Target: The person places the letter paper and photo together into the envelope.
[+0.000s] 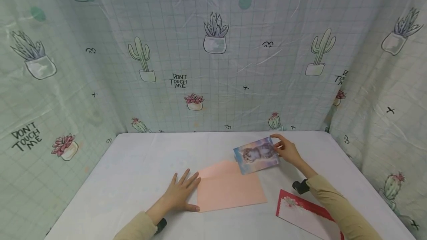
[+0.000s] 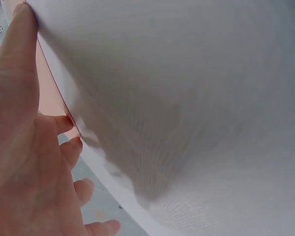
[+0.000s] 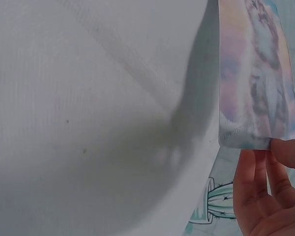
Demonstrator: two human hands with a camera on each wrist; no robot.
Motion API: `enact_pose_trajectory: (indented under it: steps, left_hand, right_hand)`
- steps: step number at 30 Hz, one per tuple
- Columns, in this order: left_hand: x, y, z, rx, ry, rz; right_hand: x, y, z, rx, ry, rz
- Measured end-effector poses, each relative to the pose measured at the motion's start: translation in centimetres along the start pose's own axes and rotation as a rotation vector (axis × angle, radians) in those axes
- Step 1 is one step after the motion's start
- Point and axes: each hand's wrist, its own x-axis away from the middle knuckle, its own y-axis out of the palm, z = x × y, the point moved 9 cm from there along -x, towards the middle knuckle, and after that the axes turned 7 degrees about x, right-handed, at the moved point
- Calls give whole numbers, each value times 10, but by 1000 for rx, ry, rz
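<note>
A peach envelope (image 1: 230, 192) lies on the white table, its flap opened toward the back. My left hand (image 1: 180, 195) is spread at its left edge, with thumb and fingertips touching that edge; the left wrist view shows the thumb (image 2: 23, 37) along the envelope's thin side. Between thumb and fingers, my right hand (image 1: 288, 152) pinches a picture card (image 1: 255, 156) by its right end. On the card is a kitten-like animal against a blue and pink background. Its lower left part overlaps the envelope's back right corner in the head view, while the right wrist view shows a shadow beneath it.
A second card or envelope (image 1: 300, 212), pale with a red band and flowers, lies at the front right, partly hidden by the right sleeve (image 1: 340, 206). White tabletop (image 1: 140, 158) surrounds everything. A cactus-print curtain (image 1: 213, 84) hangs behind and at both sides.
</note>
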Motion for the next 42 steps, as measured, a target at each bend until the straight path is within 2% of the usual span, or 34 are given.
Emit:
enact_pose_trajectory:
  steps: [7,15,42]
  left_hand:
    - [0,-1,2,11,11,14]
    - [1,0,1,31,-12,-18]
    - [-1,-3,1,2,9,8]
  right_hand:
    - [-1,6,-2,13,-10,7]
    - [-1,13,-8,0,-26,-9]
    - [-2,40,-28,-50,-68,-120]
